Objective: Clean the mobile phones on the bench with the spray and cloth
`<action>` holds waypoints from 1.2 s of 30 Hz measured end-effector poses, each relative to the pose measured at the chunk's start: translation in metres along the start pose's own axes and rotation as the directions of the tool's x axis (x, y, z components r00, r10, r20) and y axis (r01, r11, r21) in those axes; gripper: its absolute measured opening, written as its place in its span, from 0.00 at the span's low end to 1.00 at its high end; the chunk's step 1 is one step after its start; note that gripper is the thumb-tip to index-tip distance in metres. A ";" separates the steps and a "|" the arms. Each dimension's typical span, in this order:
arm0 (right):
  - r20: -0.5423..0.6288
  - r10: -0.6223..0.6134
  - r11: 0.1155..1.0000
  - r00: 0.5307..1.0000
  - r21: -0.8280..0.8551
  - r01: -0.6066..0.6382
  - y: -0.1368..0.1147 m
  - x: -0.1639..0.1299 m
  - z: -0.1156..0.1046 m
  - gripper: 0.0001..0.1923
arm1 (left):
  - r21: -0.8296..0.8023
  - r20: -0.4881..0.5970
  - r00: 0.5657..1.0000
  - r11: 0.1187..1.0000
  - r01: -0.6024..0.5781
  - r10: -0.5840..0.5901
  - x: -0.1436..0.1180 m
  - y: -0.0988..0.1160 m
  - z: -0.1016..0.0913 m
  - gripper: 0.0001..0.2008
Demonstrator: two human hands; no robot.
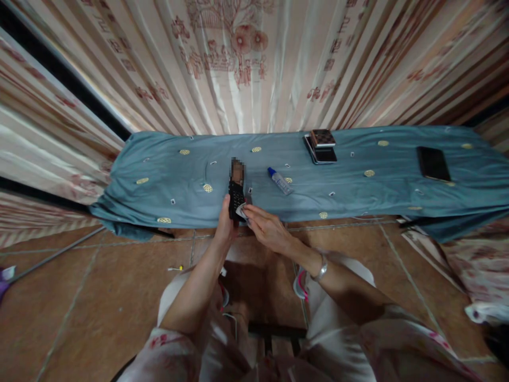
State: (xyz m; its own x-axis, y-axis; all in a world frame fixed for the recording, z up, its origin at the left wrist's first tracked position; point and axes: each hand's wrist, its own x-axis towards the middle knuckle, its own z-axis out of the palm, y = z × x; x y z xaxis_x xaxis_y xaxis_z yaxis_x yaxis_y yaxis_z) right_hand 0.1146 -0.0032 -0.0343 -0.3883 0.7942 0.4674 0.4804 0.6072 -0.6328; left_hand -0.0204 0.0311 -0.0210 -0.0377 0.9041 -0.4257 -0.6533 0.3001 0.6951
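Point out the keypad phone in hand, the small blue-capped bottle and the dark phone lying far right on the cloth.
keypad phone (pixel 236 199), head view, on its keypad.
blue-capped bottle (pixel 280 181), head view, on its clear body.
dark phone (pixel 433 164), head view, middle of its screen.

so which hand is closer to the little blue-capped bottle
Right. The right hand lies just below and left of the bottle; the left hand, holding the black keypad phone, is further left.

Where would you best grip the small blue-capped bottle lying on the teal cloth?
Probably pinch the small bottle across its clear body, from above. It lies on its side on the teal cloth, cap up-left, both long sides apparently free.
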 end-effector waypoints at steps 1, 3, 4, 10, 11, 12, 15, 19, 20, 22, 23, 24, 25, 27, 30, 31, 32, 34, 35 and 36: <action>0.005 0.001 1.000 1.000 -0.003 -0.001 -0.002 -0.001 0.000 0.22 | 0.002 -0.007 1.000 1.000 0.000 0.000 -0.001 0.001 0.000 0.20; 0.016 -0.002 1.000 1.000 -0.007 0.002 -0.005 -0.002 0.000 0.22 | 0.002 -0.015 1.000 1.000 -0.003 0.003 -0.002 0.003 0.002 0.21; 0.023 -0.004 1.000 1.000 -0.004 0.004 -0.006 -0.002 -0.001 0.22 | 0.003 -0.014 1.000 1.000 0.000 0.000 -0.002 0.003 0.002 0.21; 0.030 -0.003 0.998 1.000 0.055 0.001 -0.010 -0.001 -0.006 0.21 | 0.034 0.016 1.000 0.999 -0.004 0.003 -0.001 0.004 0.002 0.20; 0.026 -0.003 0.998 1.000 0.069 0.002 -0.009 -0.001 -0.007 0.21 | 0.038 0.017 1.000 0.999 -0.002 0.001 -0.001 0.004 0.002 0.20; 0.022 -0.003 0.997 1.000 0.083 0.001 -0.009 0.000 -0.008 0.21 | 0.041 0.018 1.000 0.999 0.004 -0.005 -0.001 0.004 0.001 0.20; 0.012 0.023 0.993 1.000 0.117 -0.024 -0.007 0.002 -0.012 0.20 | 0.040 0.011 1.000 0.999 0.011 -0.012 0.001 0.003 0.001 0.20; -0.015 0.114 0.982 0.993 0.155 -0.110 -0.002 0.005 -0.018 0.18 | 0.011 -0.012 1.000 1.000 0.013 -0.013 0.003 0.001 0.002 0.19; -0.023 0.135 0.977 0.991 0.169 -0.129 -0.001 0.006 -0.019 0.17 | 0.004 -0.007 1.000 1.000 0.017 -0.017 0.004 0.001 0.002 0.19; -0.030 0.186 0.961 0.982 0.213 -0.176 0.002 0.007 -0.020 0.16 | -0.007 0.011 1.000 1.000 0.021 -0.021 0.003 0.001 0.002 0.18; -0.029 0.223 0.947 0.974 0.245 -0.209 0.005 0.007 -0.020 0.16 | -0.015 0.018 1.000 1.000 0.020 -0.020 0.003 0.001 0.003 0.18; -0.028 0.267 0.926 0.963 0.285 -0.248 0.008 0.008 -0.020 0.15 | -0.025 0.020 1.000 1.000 0.018 -0.018 0.002 0.002 0.004 0.17; -0.025 0.316 0.897 0.948 0.335 -0.290 0.011 0.009 -0.020 0.15 | -0.039 0.020 1.000 0.999 0.017 -0.016 0.000 0.003 0.006 0.16; -0.020 0.421 0.809 0.907 0.461 -0.366 0.020 0.012 -0.019 0.13 | -0.070 0.007 1.000 0.997 0.017 -0.016 -0.003 0.005 0.009 0.14; -0.006 0.577 0.613 0.817 0.664 -0.429 0.033 0.018 -0.020 0.11 | -0.075 -0.005 0.999 0.997 0.036 -0.036 -0.007 0.008 0.012 0.13; 0.006 0.622 0.541 0.783 0.719 -0.436 0.037 0.020 -0.021 0.11 | -0.059 0.005 0.999 0.997 0.044 -0.044 -0.008 0.009 0.012 0.12; 0.018 0.660 0.475 0.751 0.765 -0.435 0.040 0.021 -0.022 0.10 | -0.036 0.023 0.998 0.998 0.053 -0.053 -0.009 0.009 0.011 0.13; 0.035 0.716 0.371 0.697 0.827 -0.422 0.045 0.024 -0.024 0.10 | 0.009 0.073 0.995 0.998 0.065 -0.066 -0.011 0.009 0.010 0.14; 0.036 0.738 0.336 0.674 0.846 -0.414 0.047 0.026 -0.025 0.09 | 0.028 0.098 0.992 0.997 0.073 -0.075 -0.012 0.009 0.008 0.15; 0.033 0.758 0.311 0.651 0.860 -0.406 0.048 0.027 -0.026 0.09 | 0.043 0.118 0.989 0.996 0.080 -0.085 -0.013 0.009 0.008 0.16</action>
State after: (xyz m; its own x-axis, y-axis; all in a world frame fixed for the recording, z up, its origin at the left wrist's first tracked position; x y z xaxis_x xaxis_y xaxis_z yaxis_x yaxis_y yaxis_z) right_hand 0.1475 0.0479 -0.0363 0.0849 0.9769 -0.1959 -0.3691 -0.1517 -0.9169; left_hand -0.0199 0.0246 -0.0053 0.1072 0.9050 -0.4116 -0.6213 0.3842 0.6829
